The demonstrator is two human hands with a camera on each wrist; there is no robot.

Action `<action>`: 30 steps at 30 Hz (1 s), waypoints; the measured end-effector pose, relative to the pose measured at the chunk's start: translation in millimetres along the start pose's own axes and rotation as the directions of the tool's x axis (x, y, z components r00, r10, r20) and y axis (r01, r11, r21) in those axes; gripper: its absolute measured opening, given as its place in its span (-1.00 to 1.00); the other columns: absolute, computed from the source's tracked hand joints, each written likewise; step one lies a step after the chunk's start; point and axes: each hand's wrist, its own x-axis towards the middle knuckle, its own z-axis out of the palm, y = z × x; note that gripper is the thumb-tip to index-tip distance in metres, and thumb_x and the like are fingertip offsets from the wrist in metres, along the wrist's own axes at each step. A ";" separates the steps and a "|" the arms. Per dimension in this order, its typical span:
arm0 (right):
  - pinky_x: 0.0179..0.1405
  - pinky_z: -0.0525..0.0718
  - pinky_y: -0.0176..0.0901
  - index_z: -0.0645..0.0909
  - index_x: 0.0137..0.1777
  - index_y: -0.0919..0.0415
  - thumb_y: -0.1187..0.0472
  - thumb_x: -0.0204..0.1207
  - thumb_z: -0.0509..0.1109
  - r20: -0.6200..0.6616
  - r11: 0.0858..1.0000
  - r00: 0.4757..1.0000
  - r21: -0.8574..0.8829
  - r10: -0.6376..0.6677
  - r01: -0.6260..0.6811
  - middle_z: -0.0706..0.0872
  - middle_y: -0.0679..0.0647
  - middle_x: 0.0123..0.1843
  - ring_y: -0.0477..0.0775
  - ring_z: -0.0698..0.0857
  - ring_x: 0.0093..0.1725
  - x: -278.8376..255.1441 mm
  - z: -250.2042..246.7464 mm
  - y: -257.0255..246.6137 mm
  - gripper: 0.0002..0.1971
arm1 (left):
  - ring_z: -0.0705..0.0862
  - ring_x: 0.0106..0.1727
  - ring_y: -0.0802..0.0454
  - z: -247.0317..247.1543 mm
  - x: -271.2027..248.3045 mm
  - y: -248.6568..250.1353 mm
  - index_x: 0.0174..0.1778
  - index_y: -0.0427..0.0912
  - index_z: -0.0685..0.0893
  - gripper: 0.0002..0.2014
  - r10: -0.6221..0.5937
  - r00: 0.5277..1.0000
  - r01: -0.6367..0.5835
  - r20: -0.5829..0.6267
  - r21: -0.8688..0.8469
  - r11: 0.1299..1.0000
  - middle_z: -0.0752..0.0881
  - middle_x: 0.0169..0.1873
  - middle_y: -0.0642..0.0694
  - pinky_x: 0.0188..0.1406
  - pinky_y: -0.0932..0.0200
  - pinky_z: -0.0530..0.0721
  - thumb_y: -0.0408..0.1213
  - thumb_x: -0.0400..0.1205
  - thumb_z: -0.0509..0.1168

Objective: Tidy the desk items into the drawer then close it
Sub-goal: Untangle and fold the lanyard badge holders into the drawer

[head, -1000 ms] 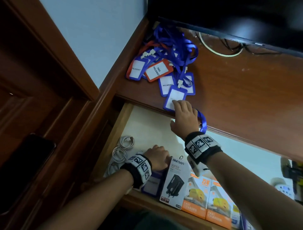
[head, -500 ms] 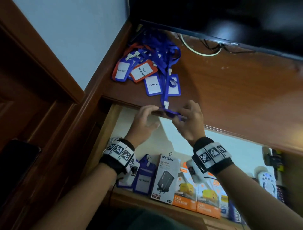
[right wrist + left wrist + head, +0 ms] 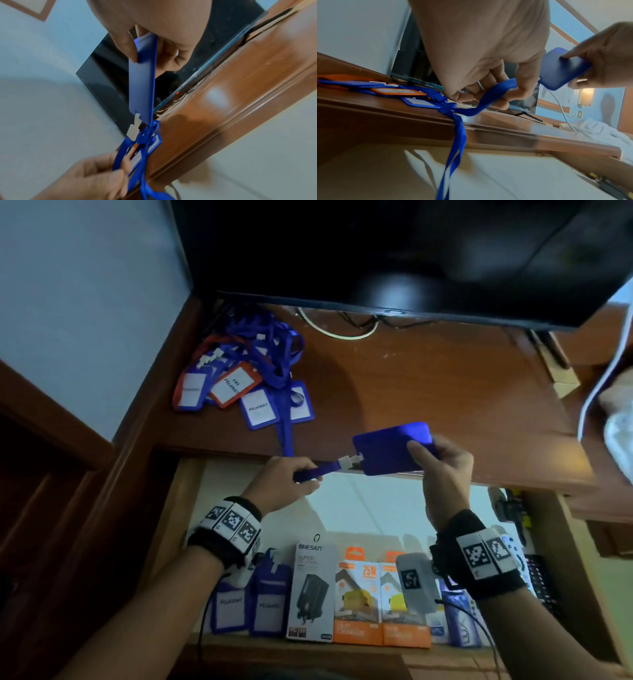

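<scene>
1. centrally, above the front edge of the desk point(image 3: 428, 392), the right hand point(image 3: 442, 463) pinches a blue badge holder point(image 3: 390, 451) by its far end, thumb on the plain back and fingers beneath.
2. just left of the holder, the left hand point(image 3: 284, 479) closes finger and thumb on the blue lanyard point(image 3: 317, 472), which joins the holder through a white clip point(image 3: 349, 462).
3. from the left hand the lanyard runs back over the desk edge toward the badge pile point(image 3: 236, 385) at the desk's rear left corner; in the left wrist view a loop of it hangs below that edge into the drawer point(image 3: 359, 501).
4. the drawer stands open under the desk edge; its pale floor is bare behind the front row of two badge holders point(image 3: 246, 604) and charger boxes point(image 3: 356, 601), leaving room below the hands.
5. materials: desk of glossy red-brown wood; holder a smooth, rounded rectangle; lanyard a flat woven ribbon; pile of blue and orange frames with white cards.
6. behind the pile, a dark monitor point(image 3: 394, 251) overhangs the desk.
7. compared with half a second ago, the holder is raised clear of the desk edge and turned back-up, and the hands are spread wider apart.
</scene>
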 end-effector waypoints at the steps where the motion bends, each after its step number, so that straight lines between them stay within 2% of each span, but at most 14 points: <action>1: -0.26 0.61 -0.28 0.72 -0.26 0.16 0.48 0.48 0.35 -0.057 1.000 0.998 0.019 0.017 -0.016 0.74 -0.07 -0.38 -0.02 0.63 -0.31 4.0 -10.1 2.0 -0.76 | 0.67 -0.31 0.10 -1.9 0.2 -2.0 -0.22 -0.02 0.71 -0.93 -0.026 1.000 0.026 -0.015 0.008 1.000 0.72 -0.35 0.01 -0.25 0.24 0.61 -0.26 0.54 0.45; 3: -0.26 0.59 -0.26 0.71 -0.28 0.18 0.48 0.51 0.33 -0.182 0.998 0.982 0.050 0.053 -0.044 0.73 -0.12 -0.41 -0.02 0.63 -0.32 10.3 -31.0 8.9 -0.75 | 0.70 -0.29 0.04 -8.5 0.8 -7.5 -0.24 -0.03 0.72 -0.93 -0.053 0.995 0.055 -0.083 0.026 0.998 0.75 -0.34 -0.05 -0.32 0.35 0.57 -0.28 0.55 0.45; 6: -0.36 0.46 -0.24 0.62 -0.32 0.21 0.45 0.54 0.32 -0.373 0.995 0.922 0.051 0.104 -0.091 0.60 -0.09 -0.49 -0.10 0.49 -0.42 11.5 -59.4 28.6 -0.77 | 0.66 -0.30 0.17 -22.9 -0.9 -15.9 -0.22 -0.06 0.73 -0.92 -0.063 0.966 0.084 -0.251 0.074 0.994 0.72 -0.35 0.02 -0.32 0.45 0.50 -0.33 0.52 0.46; 10: -0.15 0.51 -0.13 0.71 -0.08 0.24 0.39 0.54 0.34 -0.479 0.975 0.864 -0.064 0.155 -0.211 0.65 0.05 -0.31 0.01 0.57 -0.28 1.1 -77.4 62.6 -0.87 | 0.68 -0.20 0.10 -33.1 -6.9 -30.0 -0.24 0.01 0.70 -0.82 -0.178 0.877 0.165 -0.446 -0.068 0.984 0.72 -0.30 0.02 -0.15 0.11 0.65 -0.41 0.51 0.45; 13: -0.10 0.54 -0.19 0.74 0.02 0.28 0.42 0.53 0.35 -0.492 0.969 0.857 -0.093 0.155 -0.228 0.70 0.14 -0.20 0.07 0.61 -0.18 -6.7 -77.4 69.9 -0.83 | 0.66 -0.11 0.16 -28.1 -16.3 -31.3 -0.16 0.05 0.67 -0.77 -0.244 0.860 0.159 -0.447 -0.219 0.963 0.70 -0.20 0.05 -0.01 0.06 0.64 -0.43 0.52 0.45; 15: -0.19 0.55 -0.28 0.74 -0.03 0.24 0.44 0.52 0.35 -0.442 0.972 0.884 -0.100 0.148 -0.213 0.72 0.12 -0.20 0.01 0.61 -0.22 -13.5 -70.3 66.7 -0.83 | 0.63 0.06 0.08 -19.2 -22.4 -26.3 0.00 0.04 0.65 -0.71 -0.252 0.884 0.144 -0.393 -0.283 0.948 0.69 -0.03 0.03 0.14 0.06 0.61 -0.43 0.50 0.47; 17: -0.19 0.57 -0.30 0.75 -0.07 0.32 0.47 0.49 0.36 -0.342 0.977 0.932 -0.125 0.119 -0.171 0.75 0.13 -0.19 -0.03 0.62 -0.21 -22.2 -58.3 64.6 -0.85 | 0.56 0.16 0.07 -8.0 -27.2 -20.1 0.09 0.07 0.63 -0.64 -0.229 0.907 0.145 -0.353 -0.248 0.958 0.62 0.13 0.01 0.18 0.12 0.53 -0.40 0.48 0.49; 19: -0.16 0.59 -0.35 0.77 -0.06 0.32 0.49 0.48 0.40 -0.240 0.985 0.965 -0.109 0.103 -0.132 0.77 0.13 -0.16 -0.12 0.64 -0.21 -31.8 -43.6 62.2 -0.85 | 0.57 0.10 0.12 5.4 -29.1 -7.6 0.07 0.06 0.66 -0.71 -0.218 0.932 0.155 -0.291 -0.222 0.962 0.59 0.14 0.00 0.09 0.25 0.50 -0.34 0.51 0.48; 21: -0.14 0.60 -0.35 0.77 -0.10 0.20 0.49 0.45 0.45 -0.125 0.986 0.992 -0.162 0.026 -0.047 0.78 0.11 -0.17 -0.19 0.66 -0.23 -40.6 -29.3 61.3 -0.81 | 0.67 -0.05 0.16 19.7 -29.6 8.8 -0.04 0.01 0.73 -0.94 -0.250 0.948 0.183 -0.198 -0.303 0.935 0.72 0.01 -0.02 -0.02 0.29 0.56 -0.20 0.62 0.38; 22: -0.11 0.62 -0.30 0.78 -0.10 0.16 0.50 0.43 0.47 -0.056 0.980 0.998 -0.201 -0.019 0.008 0.80 0.11 -0.16 -0.14 0.70 -0.19 -44.6 -22.8 61.6 -0.78 | 0.71 -0.16 0.14 27.5 -28.7 15.9 -0.09 -0.05 0.75 -0.83 -0.274 0.946 0.197 -0.172 -0.366 0.910 0.77 -0.09 -0.08 -0.09 0.29 0.59 -0.12 0.68 0.28; 24: -0.06 0.67 -0.21 0.80 -0.09 0.14 0.50 0.40 0.50 0.078 0.973 0.995 -0.216 -0.065 0.080 0.83 0.05 -0.10 -0.02 0.75 -0.08 -51.4 -11.7 60.6 -0.75 | 0.71 -0.38 0.10 43.0 -25.1 27.5 -0.14 -0.23 0.76 -0.55 -0.381 0.911 0.269 -0.160 -0.469 0.841 0.80 -0.23 -0.19 -0.35 0.37 0.59 -0.01 0.76 0.08; 26: -0.01 0.69 -0.18 0.82 -0.07 0.17 0.47 0.37 0.52 0.194 0.973 0.977 -0.190 -0.092 0.129 0.83 0.03 -0.05 -0.02 0.76 -0.01 -58.1 -3.1 60.5 -0.77 | 0.69 -0.52 0.07 51.5 -22.4 38.8 -0.18 -0.34 0.76 -0.40 -0.499 0.853 0.356 -0.154 -0.527 0.771 0.80 -0.33 -0.25 -0.61 0.42 0.49 0.07 0.76 0.01; 28: 0.05 0.69 -0.21 0.82 -0.02 0.19 0.45 0.35 0.52 0.289 0.960 0.948 -0.197 -0.135 0.198 0.83 0.03 -0.02 -0.06 0.76 0.04 -64.2 3.5 62.7 -0.75 | 0.66 -0.61 0.07 57.7 -20.1 45.5 -0.24 -0.37 0.74 -0.44 -0.559 0.819 0.405 -0.126 -0.564 0.720 0.77 -0.42 -0.25 -0.73 0.40 0.43 0.04 0.74 0.08; 30: 0.07 0.70 -0.21 0.81 0.04 0.20 0.45 0.36 0.51 0.357 0.926 0.913 -0.239 -0.197 0.293 0.82 0.03 0.03 -0.07 0.75 0.07 -67.2 7.3 68.0 -0.72 | 0.64 -0.64 0.08 59.9 -19.0 49.2 -0.28 -0.31 0.72 -0.59 -0.594 0.796 0.425 -0.119 -0.589 0.688 0.72 -0.50 -0.18 -0.70 0.36 0.45 -0.06 0.70 0.22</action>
